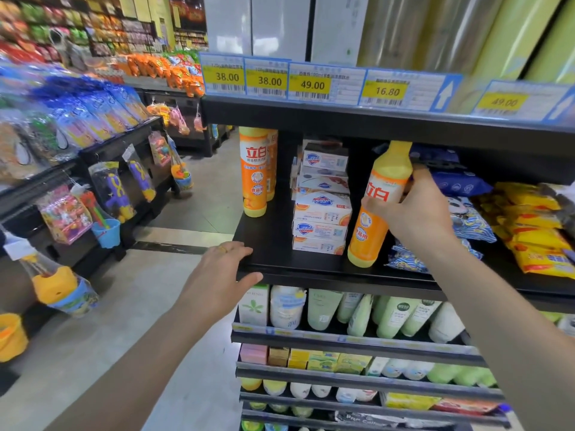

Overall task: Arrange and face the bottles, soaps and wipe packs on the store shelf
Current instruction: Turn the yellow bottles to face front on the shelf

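Black shelf (273, 244) carries orange bottles (255, 172), stacked soap boxes (320, 213), wipe packs (460, 183) (blue, yellow).

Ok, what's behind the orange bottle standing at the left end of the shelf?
Behind the left orange bottle stands a second orange bottle, of which only a strip shows. Anything farther back is hidden.

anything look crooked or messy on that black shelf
Yes. The bottle in the right hand leans left, away from the two upright bottles at the shelf's left end. The soap boxes are stacked unevenly, some skewed.
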### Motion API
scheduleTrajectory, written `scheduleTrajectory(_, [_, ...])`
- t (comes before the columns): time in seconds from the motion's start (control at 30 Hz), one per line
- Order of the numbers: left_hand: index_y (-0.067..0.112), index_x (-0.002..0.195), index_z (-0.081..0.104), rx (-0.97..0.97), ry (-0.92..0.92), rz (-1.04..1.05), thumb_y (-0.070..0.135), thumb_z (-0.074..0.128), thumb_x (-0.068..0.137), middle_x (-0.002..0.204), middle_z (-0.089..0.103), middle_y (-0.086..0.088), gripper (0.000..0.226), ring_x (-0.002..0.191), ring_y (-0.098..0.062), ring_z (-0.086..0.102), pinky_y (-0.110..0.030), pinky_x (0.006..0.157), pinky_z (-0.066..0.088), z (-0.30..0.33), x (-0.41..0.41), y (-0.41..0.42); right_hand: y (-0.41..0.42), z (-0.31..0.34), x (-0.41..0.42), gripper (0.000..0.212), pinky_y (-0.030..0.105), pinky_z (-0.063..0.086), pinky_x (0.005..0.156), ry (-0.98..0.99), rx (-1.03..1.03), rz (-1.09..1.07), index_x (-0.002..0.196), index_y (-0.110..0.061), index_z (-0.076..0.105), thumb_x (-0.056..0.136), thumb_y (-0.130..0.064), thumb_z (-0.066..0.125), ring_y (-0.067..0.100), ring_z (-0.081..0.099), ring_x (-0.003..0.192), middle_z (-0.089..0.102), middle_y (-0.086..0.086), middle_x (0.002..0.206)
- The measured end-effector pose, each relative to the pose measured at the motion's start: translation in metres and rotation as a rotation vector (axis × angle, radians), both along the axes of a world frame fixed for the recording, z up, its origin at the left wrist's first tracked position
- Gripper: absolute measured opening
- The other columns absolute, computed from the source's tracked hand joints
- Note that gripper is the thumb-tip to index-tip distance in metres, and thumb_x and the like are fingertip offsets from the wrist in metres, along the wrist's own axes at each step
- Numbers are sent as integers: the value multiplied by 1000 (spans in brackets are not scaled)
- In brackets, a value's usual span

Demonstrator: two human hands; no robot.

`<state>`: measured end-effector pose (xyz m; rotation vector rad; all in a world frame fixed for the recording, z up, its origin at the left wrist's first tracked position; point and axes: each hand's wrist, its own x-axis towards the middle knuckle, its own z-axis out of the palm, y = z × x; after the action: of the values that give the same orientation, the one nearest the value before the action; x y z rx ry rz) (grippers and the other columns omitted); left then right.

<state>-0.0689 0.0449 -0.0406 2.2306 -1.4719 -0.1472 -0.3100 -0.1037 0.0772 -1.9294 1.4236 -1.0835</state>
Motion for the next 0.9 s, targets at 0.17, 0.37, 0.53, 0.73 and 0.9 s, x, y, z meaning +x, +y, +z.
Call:
scheduleTrajectory(0.17, [29, 149, 50, -35, 5, -14, 50, 65, 96, 158, 44, 7, 60, 145, -17, 36, -39, 117, 37, -5, 4, 1, 2, -3, 6, 57, 35, 43, 77, 20, 17, -18, 126, -16, 44, 87, -32, 81, 22, 60, 96, 61, -1, 106])
scheduleTrajectory(0.37, [32, 147, 53, -38, 12, -59, 50, 67, 94, 155, 47, 12, 57, 142, -12, 39, -34, 115, 39, -1, 16, 3, 41, -26, 10, 63, 34, 49, 98, -226, -369, -129, 138, -19, 44, 87, -28, 79, 16, 53, 117, 50, -3, 127])
scheduleTrajectory(0.53, [37, 154, 41, -31, 40, -26, 58, 74, 86, 163, 34, 17, 78, 148, -14, 34, -40, 118, 37, 0, 29, 4, 67, -47, 61, 21, 31, 47, 81, -90, -542, 173, 110, -17, 59, 92, -19, 71, 16, 54, 92, 55, -5, 99])
scheduleTrajectory(0.73, [44, 147, 47, -47, 182, -48, 70, 73, 74, 155, 46, 19, 82, 137, -11, 49, -44, 107, 51, -4, 52, 7, 43, -31, 149, 53, 27, 52, 95, 6, -326, 313, 136, -24, 50, 90, -32, 74, 10, 55, 114, 55, -4, 127])
scheduleTrajectory(0.9, [37, 139, 61, -131, 434, -84, 36, 86, 82, 147, 53, 20, 63, 120, -3, 60, -34, 102, 55, -12, 51, 6, 8, -21, 208, 89, 50, 39, 116, 77, -124, 217, 157, -26, 20, 87, -46, 71, 29, 41, 142, 37, 5, 154])
